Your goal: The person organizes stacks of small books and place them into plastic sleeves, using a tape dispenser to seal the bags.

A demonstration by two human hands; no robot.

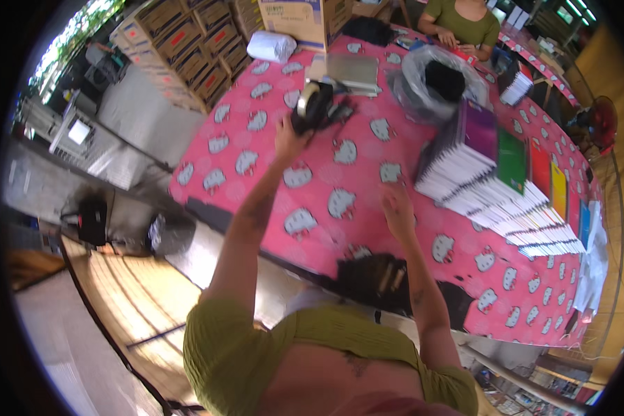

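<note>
Our left hand point(289, 142) is closed around the near side of a tape dispenser point(315, 107), raised over the pink tablecloth point(360, 170) near its far left part; the fingertips are too blurred to place exactly. Our right hand point(398, 211) hovers over the cloth with nothing visible in it, and we cannot tell whether its fingers are spread or pressed together. We judge the step in hand to be handling the dispenser; the next move calls for a firm hold and a free right hand. Just right of it, beyond a gap, a clear plastic bag point(403, 100) holds something black. Notebooks point(457, 177) stand in piles nearer our right. At the far edge sits a cardboard box point(291, 19), beside stacked cartons point(177, 52); their contents are hidden.
</note>
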